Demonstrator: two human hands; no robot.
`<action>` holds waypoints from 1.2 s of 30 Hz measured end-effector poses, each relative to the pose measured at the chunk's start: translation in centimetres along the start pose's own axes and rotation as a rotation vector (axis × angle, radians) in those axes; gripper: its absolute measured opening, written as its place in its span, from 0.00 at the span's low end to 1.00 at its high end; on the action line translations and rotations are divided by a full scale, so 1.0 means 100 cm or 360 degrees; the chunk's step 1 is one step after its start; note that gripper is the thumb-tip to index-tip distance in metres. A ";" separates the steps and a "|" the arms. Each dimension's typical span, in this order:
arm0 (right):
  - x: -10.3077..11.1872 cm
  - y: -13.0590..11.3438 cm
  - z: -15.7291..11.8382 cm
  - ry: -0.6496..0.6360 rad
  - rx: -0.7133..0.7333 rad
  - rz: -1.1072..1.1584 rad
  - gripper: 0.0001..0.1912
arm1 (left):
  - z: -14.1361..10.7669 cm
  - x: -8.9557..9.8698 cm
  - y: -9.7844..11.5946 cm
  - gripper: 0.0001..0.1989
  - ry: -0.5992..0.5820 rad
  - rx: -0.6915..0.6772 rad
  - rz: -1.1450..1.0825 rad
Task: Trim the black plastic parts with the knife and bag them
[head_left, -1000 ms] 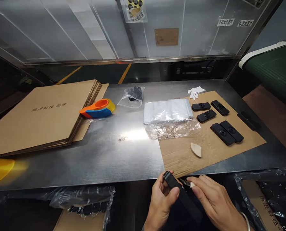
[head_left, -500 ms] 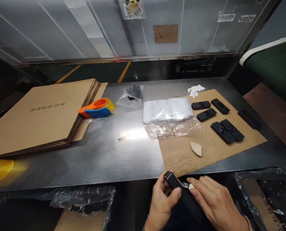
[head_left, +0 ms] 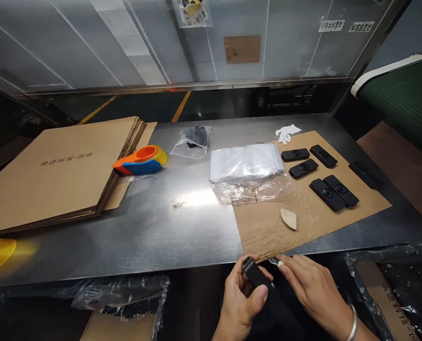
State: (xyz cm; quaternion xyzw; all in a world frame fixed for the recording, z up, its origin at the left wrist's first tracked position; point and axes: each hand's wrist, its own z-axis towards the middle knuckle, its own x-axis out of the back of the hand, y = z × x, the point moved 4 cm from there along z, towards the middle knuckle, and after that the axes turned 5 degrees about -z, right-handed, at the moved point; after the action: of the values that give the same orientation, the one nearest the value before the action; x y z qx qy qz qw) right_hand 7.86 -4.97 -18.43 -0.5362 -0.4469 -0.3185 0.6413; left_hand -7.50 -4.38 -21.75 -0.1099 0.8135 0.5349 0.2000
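My left hand (head_left: 238, 296) is wrapped round a long black plastic case (head_left: 255, 272), tilted in front of the table edge, with its lower end lost in the dark. Between the thumb and fingers of my right hand (head_left: 312, 289) is a small knife (head_left: 274, 261) with a short metal blade and a pale part at the grip. The blade points left, a little apart from the case. Most of the knife's handle is hidden by my fingers. Several similar black cases (head_left: 327, 194) with round centres lie on a cardboard sheet (head_left: 261, 232), near a pale wedge-shaped piece (head_left: 288, 219).
Clear plastic bags (head_left: 246, 163) lie mid-table, and a white glove (head_left: 288, 133) behind. To the left are an orange and blue tape dispenser (head_left: 142, 161) and stacked cardboard (head_left: 61, 166). Plastic-lined boxes (head_left: 392, 298) stand below the front edge.
The knife in my right hand has come away from the side of the black case, its tip now showing above it. My left hand keeps hold of the case in nearly the same place.
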 end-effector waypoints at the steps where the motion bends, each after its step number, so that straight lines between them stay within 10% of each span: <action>1: -0.002 0.003 0.001 -0.0017 -0.0035 0.0041 0.15 | 0.001 0.000 0.000 0.28 0.0002 0.0001 0.0003; 25: 0.017 -0.016 -0.002 0.0162 0.0265 -0.0037 0.16 | -0.003 -0.007 -0.001 0.27 0.0151 0.0055 -0.0083; 36: -0.006 0.004 0.006 0.0029 -0.0014 -0.0072 0.17 | -0.001 -0.006 -0.002 0.28 -0.0009 0.0018 0.0010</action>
State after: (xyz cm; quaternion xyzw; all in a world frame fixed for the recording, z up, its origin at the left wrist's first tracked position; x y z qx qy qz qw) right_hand 7.86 -4.30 -19.11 -0.5260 -0.4517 -0.3398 0.6355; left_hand -6.88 -4.62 -21.61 -0.1046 0.8162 0.5314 0.2013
